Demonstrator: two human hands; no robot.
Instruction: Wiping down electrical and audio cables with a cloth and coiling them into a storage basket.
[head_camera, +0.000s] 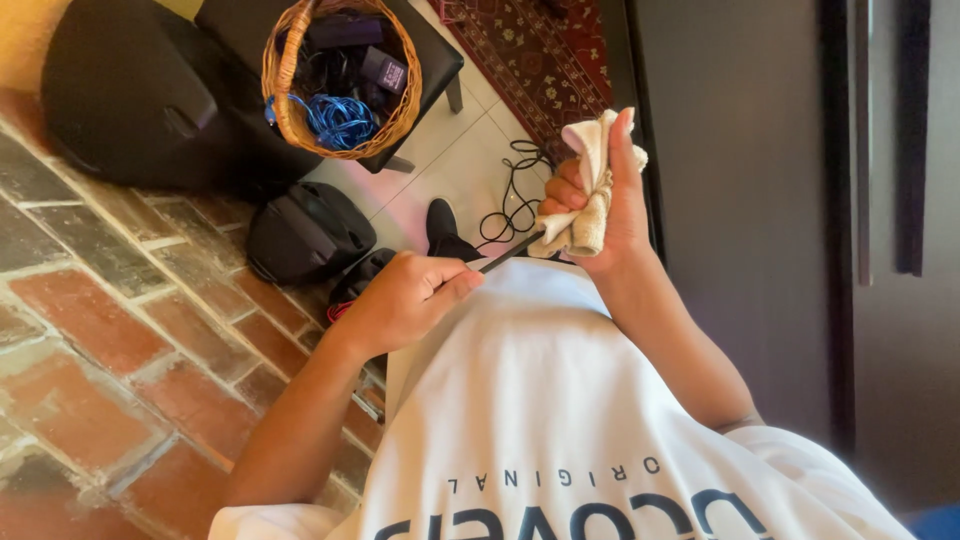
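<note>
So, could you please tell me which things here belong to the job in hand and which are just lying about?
In use: left hand gripping the thin dark tool; right hand wrapping the cream cloth round its end.
Lying about: wicker basket with a blue cable, black cord on the floor, dark bag, patterned rug.

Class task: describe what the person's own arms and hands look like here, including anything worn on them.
Both arms are bare from short white sleeves down. The left hand and right hand wear no gloves; no rings, watch or bracelet show. The fingers are uncovered.
</note>
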